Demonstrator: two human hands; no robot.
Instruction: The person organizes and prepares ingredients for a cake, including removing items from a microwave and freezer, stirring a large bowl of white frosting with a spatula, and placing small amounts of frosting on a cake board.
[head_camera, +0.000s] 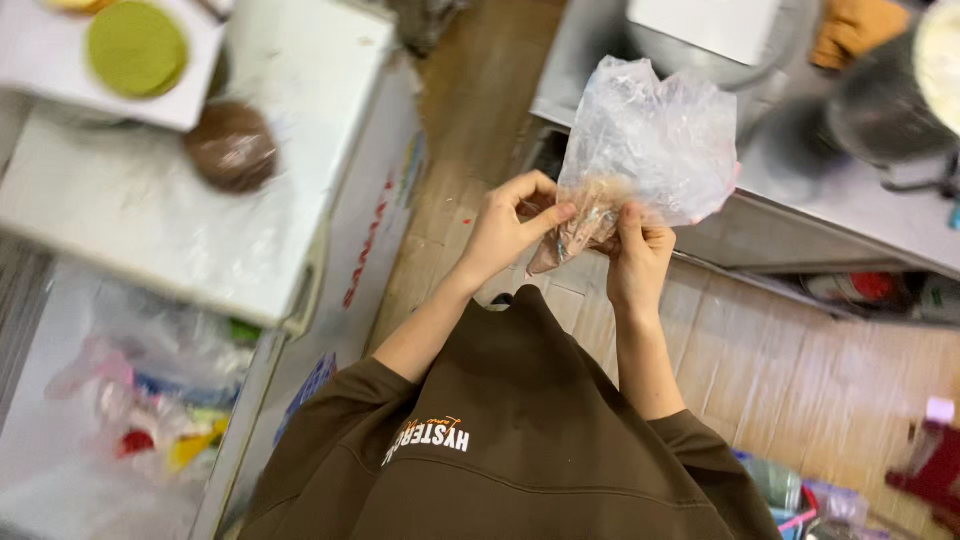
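— Head view, looking down: what takes up the most room?

— On the left, a white chest-like cabinet (330, 130) with a pale, scuffed top. A steel counter (850, 200) runs along the upper right, and a wooden floor (800, 370) lies between the two.

— And the person?

— A brown sweatshirt (520, 440) fills the lower middle, sleeves pushed up, both forearms raised in front of the chest.

— What are they holding?

— A clear, crumpled plastic bag (655, 140), held up over the floor just in front of the counter's edge. Its top billows wide; its lower end narrows to a twisted point with something brownish inside, too blurred to tell what.

— How do the hands sit on it?

— The left hand (510, 225) has its fingers curled, thumb and forefinger pinched closed on the bag's narrow lower part. The right hand (635, 255) grips the same part from below, fingers folded around the plastic, thumb pointing up against it. The two hands are nearly touching.

— Smaller things?

— On the cabinet, a white board (195, 95) carries a flat green disc (135, 45); a round brown cake (232, 147) sits just beside it, blurred. A dark metal pot (880, 110) stands on the counter at far right, with an orange cloth (850, 30) behind it.
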